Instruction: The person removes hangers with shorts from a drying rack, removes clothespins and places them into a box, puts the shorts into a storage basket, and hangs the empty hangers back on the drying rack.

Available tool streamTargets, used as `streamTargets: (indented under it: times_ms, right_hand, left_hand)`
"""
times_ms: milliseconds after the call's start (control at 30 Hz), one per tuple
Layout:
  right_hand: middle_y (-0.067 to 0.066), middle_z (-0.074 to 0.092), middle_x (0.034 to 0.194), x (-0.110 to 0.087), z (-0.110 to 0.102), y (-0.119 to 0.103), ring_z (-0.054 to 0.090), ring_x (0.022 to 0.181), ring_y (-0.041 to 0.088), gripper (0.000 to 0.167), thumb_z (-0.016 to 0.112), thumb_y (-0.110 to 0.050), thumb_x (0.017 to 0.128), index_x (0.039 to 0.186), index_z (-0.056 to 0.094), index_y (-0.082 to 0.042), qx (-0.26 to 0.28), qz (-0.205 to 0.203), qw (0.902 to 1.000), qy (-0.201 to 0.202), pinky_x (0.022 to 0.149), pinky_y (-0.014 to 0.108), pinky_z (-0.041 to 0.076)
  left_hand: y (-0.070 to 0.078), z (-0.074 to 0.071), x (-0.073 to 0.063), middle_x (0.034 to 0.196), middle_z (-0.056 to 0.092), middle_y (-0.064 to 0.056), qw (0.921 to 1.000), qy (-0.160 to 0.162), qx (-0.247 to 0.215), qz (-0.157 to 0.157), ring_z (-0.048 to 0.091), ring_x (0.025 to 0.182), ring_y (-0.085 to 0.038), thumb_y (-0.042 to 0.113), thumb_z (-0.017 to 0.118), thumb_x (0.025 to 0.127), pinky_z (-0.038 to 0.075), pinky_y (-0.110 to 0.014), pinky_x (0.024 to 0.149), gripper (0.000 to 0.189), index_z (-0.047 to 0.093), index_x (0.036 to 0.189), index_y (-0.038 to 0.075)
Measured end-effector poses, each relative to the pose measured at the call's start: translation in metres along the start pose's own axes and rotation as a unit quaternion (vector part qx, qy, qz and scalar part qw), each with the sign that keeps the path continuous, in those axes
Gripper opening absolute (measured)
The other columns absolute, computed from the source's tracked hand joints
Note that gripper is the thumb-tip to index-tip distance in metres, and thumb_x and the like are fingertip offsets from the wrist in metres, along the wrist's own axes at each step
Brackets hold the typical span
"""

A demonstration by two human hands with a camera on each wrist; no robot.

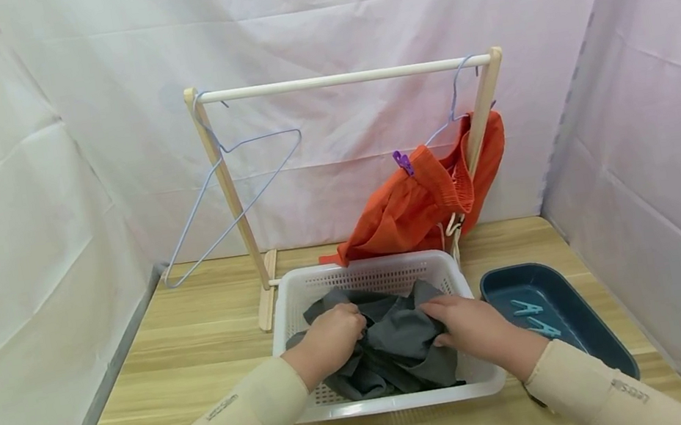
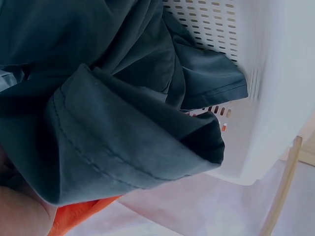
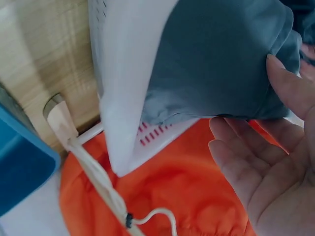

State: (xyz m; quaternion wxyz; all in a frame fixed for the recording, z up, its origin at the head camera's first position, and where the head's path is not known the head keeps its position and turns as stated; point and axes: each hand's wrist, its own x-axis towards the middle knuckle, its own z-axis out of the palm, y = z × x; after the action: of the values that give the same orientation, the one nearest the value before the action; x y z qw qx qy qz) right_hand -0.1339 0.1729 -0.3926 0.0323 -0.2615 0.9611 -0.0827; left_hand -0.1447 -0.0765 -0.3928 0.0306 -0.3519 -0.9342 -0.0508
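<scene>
A dark grey garment [image 1: 404, 340] with stitched hems lies bunched in a white perforated plastic basket [image 1: 397, 402]. My left hand [image 1: 330, 340] grips a fold of it near the middle; in the left wrist view most of that hand is out of frame, and a hemmed opening of the garment [image 2: 128, 142] stands up in front. On the other side, my right hand [image 1: 472, 325] holds the cloth's right edge. The right wrist view shows its thumb on top of the fabric [image 3: 211, 64] and its fingers spread along the lower edge. The garment's exact kind is hidden by the folds.
Behind the basket stands a wooden rack with a white rail [image 1: 333, 80]. A bare blue hanger [image 1: 233, 207] hangs at its left; orange shorts [image 1: 399, 203] hang at its right with a purple clip [image 1: 402, 162]. A dark blue tray [image 1: 554, 275] holds light blue clips [image 1: 527, 307].
</scene>
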Motion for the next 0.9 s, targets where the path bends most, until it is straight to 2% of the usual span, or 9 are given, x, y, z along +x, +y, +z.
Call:
streamTargets:
  times_ms: [167, 400, 600, 800, 900]
  right_hand:
    - [0.005, 0.066, 0.109, 0.015, 0.005, -0.007, 0.062, 0.104, 0.024, 0.04, 0.081, -0.013, 0.076, 0.113, 0.066, -0.009, -0.014, -0.038, 0.9987, -0.031, 0.088, 0.042, 0.052]
    - [-0.003, 0.064, 0.083, 0.03, 0.015, -0.015, 0.064, 0.082, 0.017, 0.017, 0.079, -0.011, 0.077, 0.087, 0.066, -0.015, -0.064, -0.083, 0.9937, -0.04, 0.071, 0.034, 0.053]
    - [-0.005, 0.061, 0.076, 0.04, 0.022, -0.021, 0.061, 0.073, 0.014, 0.016, 0.077, -0.011, 0.078, 0.078, 0.062, -0.018, -0.091, -0.105, 0.9889, -0.052, 0.065, 0.031, 0.051]
    - [-0.003, 0.06, 0.071, 0.046, 0.026, -0.025, 0.057, 0.066, 0.012, 0.016, 0.071, -0.008, 0.082, 0.074, 0.061, -0.017, -0.079, -0.114, 0.9881, -0.066, 0.061, 0.031, 0.049]
    - [-0.003, 0.061, 0.072, 0.049, 0.029, -0.026, 0.058, 0.067, 0.011, 0.015, 0.07, -0.009, 0.084, 0.074, 0.061, -0.016, -0.084, -0.117, 0.9864, -0.08, 0.063, 0.03, 0.05]
  left_hand:
    - [-0.001, 0.006, 0.005, 0.078, 0.057, 0.001, 0.9993, -0.032, 0.016, 0.002, 0.059, 0.077, -0.014, 0.009, 0.067, 0.088, 0.052, -0.026, 0.062, 0.008, 0.071, 0.082, 0.011]
    - [-0.002, 0.016, 0.009, 0.083, 0.06, -0.001, 0.9966, -0.066, 0.049, 0.012, 0.062, 0.081, -0.018, 0.003, 0.062, 0.087, 0.054, -0.032, 0.066, 0.013, 0.07, 0.083, 0.012]
    - [-0.002, 0.021, 0.013, 0.086, 0.063, -0.002, 0.9942, -0.085, 0.062, 0.02, 0.062, 0.083, -0.018, 0.002, 0.064, 0.087, 0.055, -0.032, 0.073, 0.013, 0.072, 0.087, 0.013]
    - [-0.003, 0.027, 0.016, 0.09, 0.065, -0.001, 0.9913, -0.11, 0.07, 0.018, 0.063, 0.087, -0.017, 0.004, 0.063, 0.089, 0.055, -0.031, 0.075, 0.015, 0.074, 0.091, 0.014]
    - [-0.003, 0.031, 0.017, 0.09, 0.065, -0.001, 0.9907, -0.109, 0.078, 0.021, 0.063, 0.087, -0.017, 0.004, 0.062, 0.089, 0.055, -0.031, 0.074, 0.015, 0.074, 0.091, 0.014]
